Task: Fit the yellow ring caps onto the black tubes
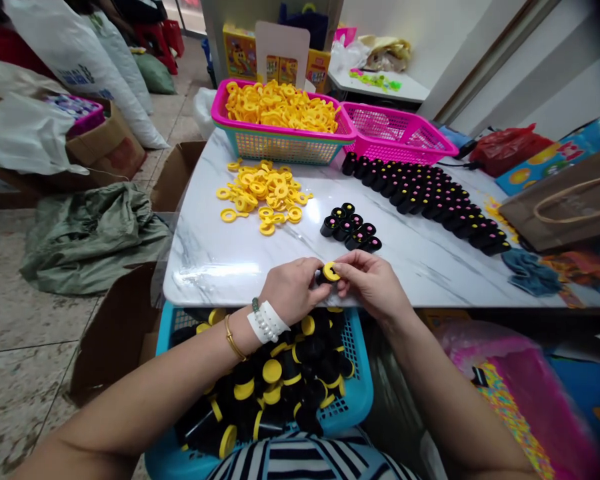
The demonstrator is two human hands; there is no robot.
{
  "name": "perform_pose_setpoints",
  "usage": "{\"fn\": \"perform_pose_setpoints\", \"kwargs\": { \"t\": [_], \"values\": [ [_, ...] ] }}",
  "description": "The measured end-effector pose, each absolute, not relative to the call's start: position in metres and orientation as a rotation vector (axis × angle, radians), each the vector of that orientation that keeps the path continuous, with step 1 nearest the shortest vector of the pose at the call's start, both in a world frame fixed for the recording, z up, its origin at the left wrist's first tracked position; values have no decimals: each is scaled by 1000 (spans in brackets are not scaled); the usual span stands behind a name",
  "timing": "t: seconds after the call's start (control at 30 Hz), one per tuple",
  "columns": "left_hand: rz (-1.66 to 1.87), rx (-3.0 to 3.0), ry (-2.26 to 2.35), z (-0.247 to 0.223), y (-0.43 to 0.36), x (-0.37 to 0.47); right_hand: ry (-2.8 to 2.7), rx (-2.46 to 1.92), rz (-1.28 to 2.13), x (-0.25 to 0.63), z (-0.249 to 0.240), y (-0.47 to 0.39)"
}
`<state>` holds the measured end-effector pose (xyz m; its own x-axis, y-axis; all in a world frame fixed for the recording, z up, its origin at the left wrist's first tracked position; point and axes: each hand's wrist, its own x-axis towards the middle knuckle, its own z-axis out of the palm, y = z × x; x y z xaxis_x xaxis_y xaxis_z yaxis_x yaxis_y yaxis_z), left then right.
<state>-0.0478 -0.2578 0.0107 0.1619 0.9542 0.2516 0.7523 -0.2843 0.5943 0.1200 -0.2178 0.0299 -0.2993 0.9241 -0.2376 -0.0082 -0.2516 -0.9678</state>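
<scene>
Sitting between left grip [291,287] and right grip [374,280], both pinching it: one yellow-topped black piece [329,272].

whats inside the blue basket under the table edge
A heap of black pieces with yellow ends fills the blue basket. The left arm and striped top cover part of it, and the bottom layers can't be seen.

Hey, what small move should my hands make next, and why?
Perhaps press the round yellow plastic piece with your right hand, which already touches its face, while your left hand steadies the small, mostly hidden black part against it.
</scene>
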Motion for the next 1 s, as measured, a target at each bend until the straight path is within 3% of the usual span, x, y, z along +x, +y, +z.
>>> {"fn": "perform_pose_setpoints", "kwargs": {
  "t": [0.67,1.0],
  "values": [
    [868,2091,1600,14,-258,-49,-1376,-1165,1552,117,25,-224],
    [860,1489,1422,36,-242,-48,-1515,-1238,1500,117,40,-219]
  ]
}}
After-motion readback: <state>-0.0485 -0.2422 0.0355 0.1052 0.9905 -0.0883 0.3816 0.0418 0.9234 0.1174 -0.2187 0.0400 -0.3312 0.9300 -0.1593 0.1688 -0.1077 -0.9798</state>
